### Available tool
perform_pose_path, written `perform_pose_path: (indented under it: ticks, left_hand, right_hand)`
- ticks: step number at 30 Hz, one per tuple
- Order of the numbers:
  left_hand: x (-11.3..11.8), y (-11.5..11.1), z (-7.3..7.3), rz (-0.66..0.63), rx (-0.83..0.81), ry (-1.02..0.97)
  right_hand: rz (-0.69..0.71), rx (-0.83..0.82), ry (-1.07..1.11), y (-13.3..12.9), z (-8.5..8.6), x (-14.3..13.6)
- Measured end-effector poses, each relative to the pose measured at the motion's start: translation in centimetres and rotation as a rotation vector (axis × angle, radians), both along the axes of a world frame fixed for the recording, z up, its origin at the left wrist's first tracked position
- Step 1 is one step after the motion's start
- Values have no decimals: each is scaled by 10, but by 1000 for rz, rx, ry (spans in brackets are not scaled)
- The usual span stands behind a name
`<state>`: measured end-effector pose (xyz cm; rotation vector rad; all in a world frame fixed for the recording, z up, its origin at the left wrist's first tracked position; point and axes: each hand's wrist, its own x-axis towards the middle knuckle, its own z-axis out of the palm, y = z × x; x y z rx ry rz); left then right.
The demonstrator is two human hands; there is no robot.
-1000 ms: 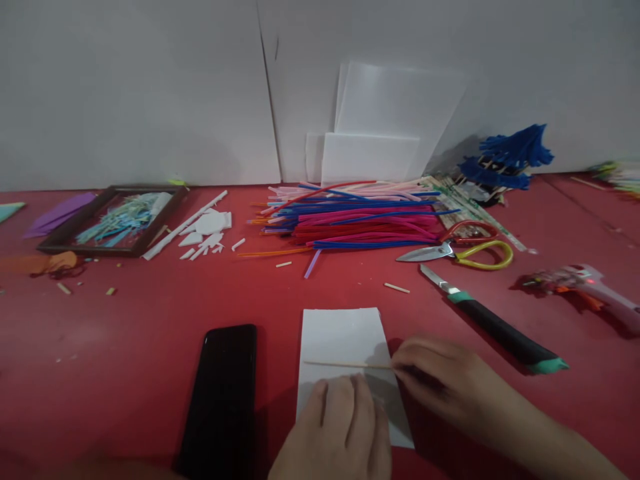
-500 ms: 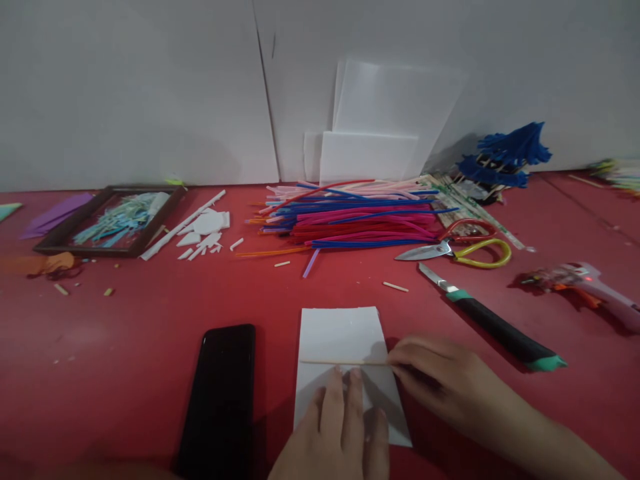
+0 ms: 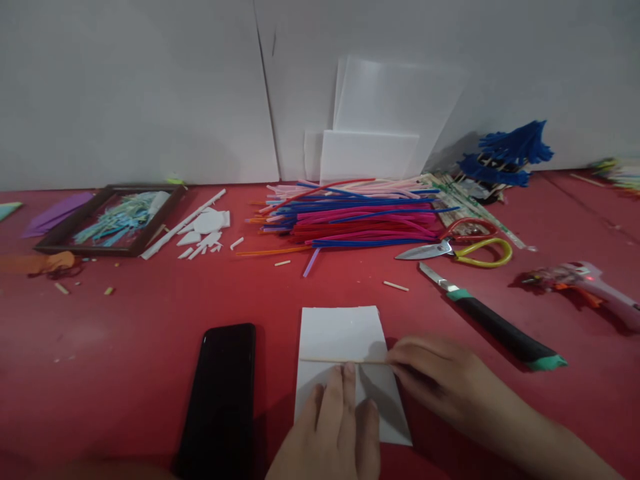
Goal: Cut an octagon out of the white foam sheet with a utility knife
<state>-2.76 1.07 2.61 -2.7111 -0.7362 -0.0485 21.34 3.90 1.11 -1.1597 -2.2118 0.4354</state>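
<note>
A white rectangular card lies on the red table, with a thin wooden stick lying across its middle. My right hand pinches the stick's right end at the card's right edge. Flat on the lower part of the card rests my left hand, its fingers extended and two fingertips touching the stick from below. Nothing is gripped in my left hand.
Left of the card is a black phone. To the right lie a utility knife, scissors and a glue gun. Behind are pipe cleaners, foam scraps and a brown frame.
My left hand's fingers have shifted slightly, with two fingertips now closer together at the stick. My right hand and the card have hardly moved.
</note>
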Motion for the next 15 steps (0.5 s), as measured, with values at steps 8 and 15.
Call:
perform_pose_path:
  ticks: [8,15]
  left_hand:
    - [-3,4,-9,-43,22,-68]
    - [1,-1,-1,29,-16,-34]
  right_hand:
    - [5,-8,2,1,0,1]
    - [3,-7,-4,-1,-1,2]
